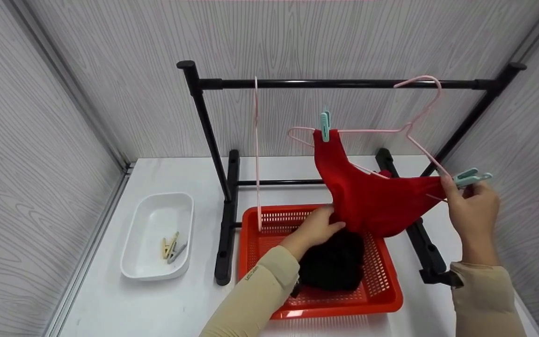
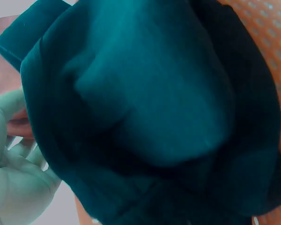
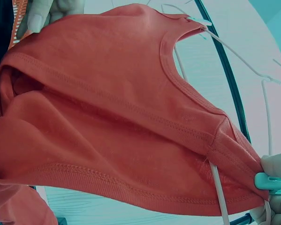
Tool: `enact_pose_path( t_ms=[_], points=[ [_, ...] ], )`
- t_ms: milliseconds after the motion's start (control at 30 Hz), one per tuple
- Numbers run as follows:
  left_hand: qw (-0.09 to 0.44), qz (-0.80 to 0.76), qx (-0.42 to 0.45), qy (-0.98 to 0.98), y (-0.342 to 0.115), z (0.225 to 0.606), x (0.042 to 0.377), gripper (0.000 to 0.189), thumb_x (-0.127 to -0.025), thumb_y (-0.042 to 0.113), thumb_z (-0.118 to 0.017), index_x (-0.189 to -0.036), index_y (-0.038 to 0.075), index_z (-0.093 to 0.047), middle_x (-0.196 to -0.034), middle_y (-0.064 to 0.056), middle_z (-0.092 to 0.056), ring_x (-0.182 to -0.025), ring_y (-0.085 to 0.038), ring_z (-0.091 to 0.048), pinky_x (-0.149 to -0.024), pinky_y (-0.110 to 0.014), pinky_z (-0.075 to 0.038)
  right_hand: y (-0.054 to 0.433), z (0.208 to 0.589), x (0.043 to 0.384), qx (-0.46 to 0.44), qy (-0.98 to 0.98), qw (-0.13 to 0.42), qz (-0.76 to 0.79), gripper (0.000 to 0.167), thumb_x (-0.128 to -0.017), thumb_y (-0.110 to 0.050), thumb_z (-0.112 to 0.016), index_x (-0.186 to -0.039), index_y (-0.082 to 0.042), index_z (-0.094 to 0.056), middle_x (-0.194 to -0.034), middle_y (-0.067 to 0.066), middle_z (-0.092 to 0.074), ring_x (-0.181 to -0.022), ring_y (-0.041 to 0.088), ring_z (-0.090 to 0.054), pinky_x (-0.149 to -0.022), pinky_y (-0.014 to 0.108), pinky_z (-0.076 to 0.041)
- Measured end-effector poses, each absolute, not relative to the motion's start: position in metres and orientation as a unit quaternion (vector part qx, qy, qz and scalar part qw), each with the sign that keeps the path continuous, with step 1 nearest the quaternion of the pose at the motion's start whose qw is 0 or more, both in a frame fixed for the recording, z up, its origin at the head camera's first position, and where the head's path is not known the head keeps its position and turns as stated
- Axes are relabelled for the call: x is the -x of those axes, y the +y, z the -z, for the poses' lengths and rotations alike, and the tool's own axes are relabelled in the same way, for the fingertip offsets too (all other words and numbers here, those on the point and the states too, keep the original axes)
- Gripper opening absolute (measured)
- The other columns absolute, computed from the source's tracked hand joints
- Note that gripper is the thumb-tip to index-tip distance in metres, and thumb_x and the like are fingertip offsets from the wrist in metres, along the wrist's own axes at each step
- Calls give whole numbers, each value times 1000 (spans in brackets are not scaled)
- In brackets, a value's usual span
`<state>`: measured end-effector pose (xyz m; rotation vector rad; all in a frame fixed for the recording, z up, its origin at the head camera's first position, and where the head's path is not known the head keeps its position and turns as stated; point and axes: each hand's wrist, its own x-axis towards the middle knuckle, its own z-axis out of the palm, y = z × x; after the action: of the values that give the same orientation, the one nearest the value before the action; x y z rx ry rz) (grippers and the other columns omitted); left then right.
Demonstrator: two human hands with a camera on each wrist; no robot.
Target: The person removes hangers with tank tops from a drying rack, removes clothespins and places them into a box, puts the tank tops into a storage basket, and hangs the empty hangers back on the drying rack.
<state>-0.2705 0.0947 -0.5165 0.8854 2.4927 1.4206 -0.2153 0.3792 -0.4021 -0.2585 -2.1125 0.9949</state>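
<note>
On the rack (image 1: pixel 358 84), in the head view, a pink hanger (image 1: pixel 372 130) holds the red garment (image 1: pixel 372 201), my right hand (image 1: pixel 474 213) pinching one end. In the left wrist view, I can't tell my left hand's (image 2: pixel 20 183) grip. In the right wrist view, a clip (image 3: pixel 270 182) meets that end, likely against slipping.

left hand (image 1: pixel 315 228) partly hidden by red garment (image 1: pixel 367 201), sleeves (image 1: pixel 253 297) cropped below

Over at the frame's left, I see a white tray (image 1: pixel 148 224) with a few clothespins (image 1: pixel 172 244); a grey wood-grained wall (image 1: pixel 269 37) spans the top.
</note>
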Motion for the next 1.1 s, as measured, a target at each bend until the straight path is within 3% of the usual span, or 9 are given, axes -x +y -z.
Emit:
enact_pose_path(
  t_ms=[133,367,567,733,1100],
  points=[
    [70,-476,-291,827,96,517,270,27,-103,15,-55,-126,4,-64,-122,-9,-67,-113,-15,-62,-97,-28,-48,380,402,216,98,-829,385,-394,28,-87,-25,-78,-80,-2,-65,-58,-2,-38,-55,11,-31,-49,25,-23],
    [40,-520,-256,814,94,509,268,39,-106,17,-49,-144,8,-48,-136,-8,-60,-126,-16,-54,-107,-31,-42,383,402,214,115,-834,376,-386,28,-87,-28,-77,-79,-5,-63,-58,-2,-37,-56,13,-31,-49,26,-24],
    [25,-574,-231,785,95,490,262,35,-106,19,-50,-139,9,-51,-123,-7,-64,-111,-15,-59,-99,-31,-46,382,401,212,122,-837,373,-381,31,-88,-30,-77,-80,-3,-63,-58,-2,-38,-56,12,-32,-50,26,-24],
    [-15,-598,-236,766,94,476,257,33,-106,19,-49,-136,7,-52,-126,-7,-64,-118,-14,-57,-103,-32,-44,382,402,212,120,-832,377,-389,29,-87,-28,-78,-79,-4,-63,-58,-3,-38,-56,12,-32,-50,26,-24],
    [-133,-580,-295,747,85,448,242,21,-99,14,-56,-117,4,-59,-103,-6,-69,-91,-9,-60,-80,-23,-52,382,401,210,113,-819,393,-402,27,-85,-23,-79,-74,-7,-61,-57,-5,-36,-56,11,-31,-51,26,-23]
  ],
)
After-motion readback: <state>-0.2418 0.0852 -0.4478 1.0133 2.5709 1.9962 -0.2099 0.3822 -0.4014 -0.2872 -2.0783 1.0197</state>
